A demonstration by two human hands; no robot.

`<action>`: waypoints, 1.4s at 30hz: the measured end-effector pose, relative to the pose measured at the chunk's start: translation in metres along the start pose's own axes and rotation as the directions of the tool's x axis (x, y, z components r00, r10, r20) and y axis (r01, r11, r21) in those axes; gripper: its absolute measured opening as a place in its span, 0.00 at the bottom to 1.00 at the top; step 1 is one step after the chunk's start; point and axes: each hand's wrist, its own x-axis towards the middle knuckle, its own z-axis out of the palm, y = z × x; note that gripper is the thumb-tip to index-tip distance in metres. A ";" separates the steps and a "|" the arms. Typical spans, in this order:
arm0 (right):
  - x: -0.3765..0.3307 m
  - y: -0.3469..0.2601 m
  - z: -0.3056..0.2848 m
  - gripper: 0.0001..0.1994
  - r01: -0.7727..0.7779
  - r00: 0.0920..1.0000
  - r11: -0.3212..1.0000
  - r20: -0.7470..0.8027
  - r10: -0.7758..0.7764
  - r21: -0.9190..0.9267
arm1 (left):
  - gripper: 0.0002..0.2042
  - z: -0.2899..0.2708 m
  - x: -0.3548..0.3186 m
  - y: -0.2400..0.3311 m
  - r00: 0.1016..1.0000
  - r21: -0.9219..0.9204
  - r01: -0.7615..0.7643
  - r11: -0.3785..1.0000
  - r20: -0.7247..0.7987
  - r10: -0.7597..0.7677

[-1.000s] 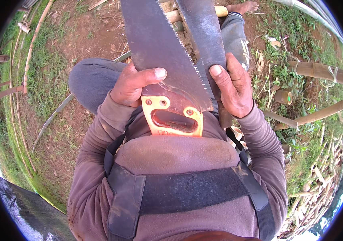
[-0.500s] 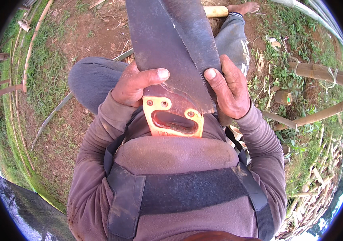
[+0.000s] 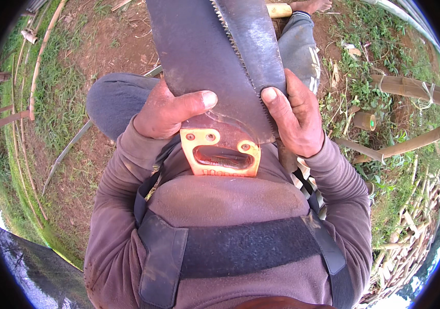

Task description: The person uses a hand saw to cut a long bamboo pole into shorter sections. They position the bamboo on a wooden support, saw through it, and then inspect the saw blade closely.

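Observation:
My left hand [image 3: 171,110] is closed round the dark blade of a hand saw [image 3: 191,56], its thumb lying flat on the metal just above the orange handle [image 3: 225,172]. The handle points at my belly and the blade slants up and away. A second dark metal blade [image 3: 253,36] lies under the toothed right edge of the saw. My right hand [image 3: 297,116] pinches at that right side, thumb on the toothed edge and fingers behind the second blade. The lower end of the second blade is hidden.
Dirt and grass [image 3: 101,51] surround my bent legs. On the right lie bamboo poles [image 3: 410,92], a short cut bamboo piece [image 3: 365,121] and a heap of split bamboo [image 3: 410,237]. A pale wooden handle [image 3: 280,10] rests near my foot [image 3: 312,6].
The far end of the saw has swung left and tilted, so the teeth show larger. My left hand has shifted slightly left and my right hand slightly right.

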 end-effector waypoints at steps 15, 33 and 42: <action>0.011 0.015 -0.014 0.16 0.085 0.996 0.993 0.026 -0.084 -0.080 | 0.29 -0.010 0.009 -0.014 0.999 -0.125 0.009 0.992 0.051 -0.002; 0.020 0.012 -0.017 0.16 0.206 0.978 0.961 0.069 -0.196 -0.184 | 0.30 -0.011 0.010 -0.013 0.999 -0.106 0.015 0.994 0.050 -0.009; 0.026 -0.004 -0.024 0.15 0.202 0.975 0.955 0.140 -0.175 -0.215 | 0.30 -0.009 0.010 -0.012 0.998 -0.088 0.038 0.995 0.059 -0.033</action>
